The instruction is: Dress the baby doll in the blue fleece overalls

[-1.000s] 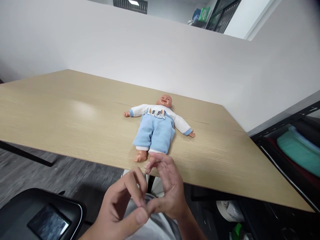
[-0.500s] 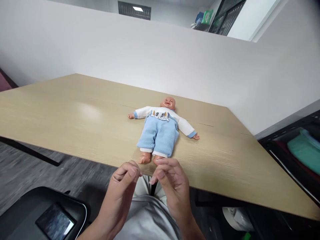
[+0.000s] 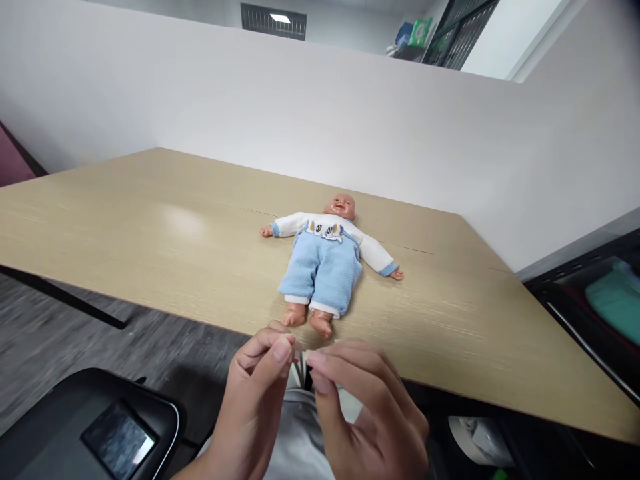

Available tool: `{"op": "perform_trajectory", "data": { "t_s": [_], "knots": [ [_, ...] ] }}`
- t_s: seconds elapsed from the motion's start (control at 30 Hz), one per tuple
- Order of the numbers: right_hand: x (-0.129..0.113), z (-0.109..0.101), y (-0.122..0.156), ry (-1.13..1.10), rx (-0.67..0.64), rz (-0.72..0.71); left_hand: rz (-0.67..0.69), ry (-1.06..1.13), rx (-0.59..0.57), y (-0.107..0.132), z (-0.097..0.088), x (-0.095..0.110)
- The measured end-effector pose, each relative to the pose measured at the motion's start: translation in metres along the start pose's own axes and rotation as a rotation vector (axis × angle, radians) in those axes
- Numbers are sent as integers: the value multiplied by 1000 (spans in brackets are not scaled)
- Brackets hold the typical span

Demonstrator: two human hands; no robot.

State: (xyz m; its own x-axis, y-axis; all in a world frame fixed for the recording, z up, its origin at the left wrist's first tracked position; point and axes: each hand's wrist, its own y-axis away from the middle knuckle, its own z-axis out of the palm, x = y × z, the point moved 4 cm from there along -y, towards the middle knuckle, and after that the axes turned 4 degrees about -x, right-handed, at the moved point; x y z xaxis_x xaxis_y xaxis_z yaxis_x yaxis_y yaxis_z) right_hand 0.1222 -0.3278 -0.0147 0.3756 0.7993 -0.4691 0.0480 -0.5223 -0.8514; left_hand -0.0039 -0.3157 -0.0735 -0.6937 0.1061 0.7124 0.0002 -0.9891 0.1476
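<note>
A baby doll (image 3: 320, 260) in a white top and light blue trousers lies face up, arms spread, its bare feet towards me. Just in front of its feet, near the table's front edge, are both my hands. My left hand (image 3: 260, 373) is closed, thumb pressed to the fingertips. Close beside it, my right hand (image 3: 370, 400) has thumb and forefinger pinched together, with the other fingers curved. Their fingertips almost meet. Whether anything small is between the fingers of either hand cannot be made out. Neither hand touches the doll.
The wooden table (image 3: 150, 227) runs up to a white partition (image 3: 300, 113). At lower left, a black chair (image 3: 55, 400) carries a dark flat tablet-like thing (image 3: 119, 440). A black rack (image 3: 565, 293) with green cloth (image 3: 617, 300) stands at right. Below the table is a white bin (image 3: 463, 437).
My right hand has turned and come nearer to me, its thumb and forefinger now pinched. My left hand has moved slightly right. The doll has not moved on the table; the view shifted slightly.
</note>
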Motion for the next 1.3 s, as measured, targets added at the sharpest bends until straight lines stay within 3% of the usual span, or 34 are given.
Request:
{"op": "perform_trajectory", "data": {
  "t_s": [0.13,0.5,0.73,1.07,1.23,1.3],
  "knots": [
    [-14,-4,-12,134,-19,-105,-12,20,-51,7,7,3],
    [-22,-11,-26,273,-114,-193,-3,21,-126,17,14,7],
    [-22,-16,-32,244,-182,-181,74,-82,-97,19,12,8],
    [-23,-19,-29,147,-197,-83,241,-174,-160,22,10,11],
    [-22,-20,-26,166,-192,-123,233,-176,-48,27,10,12],
    [-22,-21,-25,175,-205,-145,239,-181,-64,29,12,12]
  ]
}}
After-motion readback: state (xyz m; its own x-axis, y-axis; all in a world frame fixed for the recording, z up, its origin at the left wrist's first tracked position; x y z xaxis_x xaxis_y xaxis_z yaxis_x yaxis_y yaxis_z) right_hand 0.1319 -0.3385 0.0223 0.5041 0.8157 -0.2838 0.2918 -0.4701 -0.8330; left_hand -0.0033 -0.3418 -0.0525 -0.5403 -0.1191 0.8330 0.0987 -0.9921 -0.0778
